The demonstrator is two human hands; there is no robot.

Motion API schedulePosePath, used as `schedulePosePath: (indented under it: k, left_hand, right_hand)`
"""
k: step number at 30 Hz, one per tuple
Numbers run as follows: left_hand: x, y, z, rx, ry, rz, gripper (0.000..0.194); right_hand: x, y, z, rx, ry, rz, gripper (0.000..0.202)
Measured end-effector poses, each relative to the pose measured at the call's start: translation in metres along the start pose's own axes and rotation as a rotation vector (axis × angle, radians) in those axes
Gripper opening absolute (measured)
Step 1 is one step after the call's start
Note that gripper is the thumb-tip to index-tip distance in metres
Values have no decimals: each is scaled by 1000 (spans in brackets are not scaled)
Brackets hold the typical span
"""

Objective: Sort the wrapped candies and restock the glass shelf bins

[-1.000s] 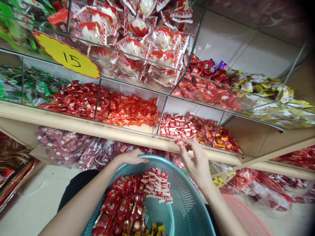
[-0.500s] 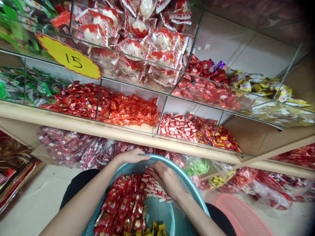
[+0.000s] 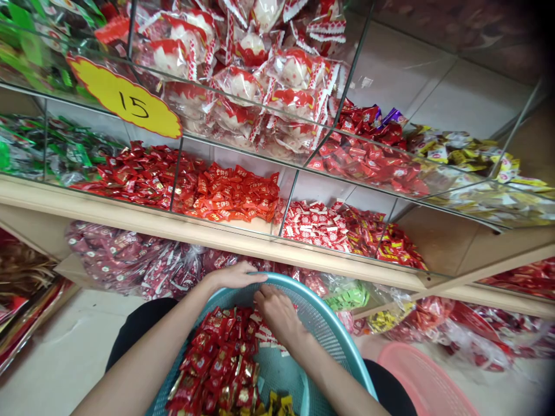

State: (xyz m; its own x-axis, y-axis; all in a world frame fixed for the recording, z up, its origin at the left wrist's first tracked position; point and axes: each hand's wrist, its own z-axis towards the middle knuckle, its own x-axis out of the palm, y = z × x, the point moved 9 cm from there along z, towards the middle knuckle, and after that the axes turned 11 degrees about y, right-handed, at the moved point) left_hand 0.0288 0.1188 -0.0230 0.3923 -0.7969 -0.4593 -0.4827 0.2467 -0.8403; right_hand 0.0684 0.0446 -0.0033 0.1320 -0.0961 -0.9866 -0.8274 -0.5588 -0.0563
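My left hand grips the far rim of a teal plastic basket, its fingers folded over the edge. Inside the basket, my right hand is closed with its fingers curled downward over a pile of red-and-white wrapped candies. Its fingertips are hidden, so whatever they pinch cannot be made out. A larger heap of dark red and gold wrapped candies fills the basket's left side. Some yellow-wrapped candies lie at the bottom edge of view.
Ahead stands a wooden shelf with glass-fronted bins of candies, some red-and-white. A yellow price tag reading 15 hangs there. Bagged candies lie beneath the shelf. A pink basket sits on the floor at right.
My right hand has shifted slightly left and toward the far rim, and now covers more of the red-and-white candies. My left hand stays on the rim.
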Motion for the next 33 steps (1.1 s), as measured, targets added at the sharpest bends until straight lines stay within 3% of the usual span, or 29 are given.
schedulePosePath:
  k: [17,20,23,27,31,33]
  left_hand:
    - [-1,0,-2,-34,-9,-13,53]
    - [-1,0,-1,-18,-9,-7,54]
    - [-1,-1,0,1,-5,6,55]
    - [-1,-1,-3,-23,2,-17,54]
    - [-1,-2,-6,-66,10,-23,53]
    - [-1,-2,-6,-75,14,-25,54]
  right_hand:
    - [6,-2,-3,45,34,-8,12]
    - [-2,-3,-6,52,29,29,9]
    - [-30,-6,-15,28,-34,129,12]
    - [-102,-31,-37,-15,-229,278,20]
    - [-176,-100,-62,47,-467,325,22]
    - [-192,-144,-65,169,-467,284,22]
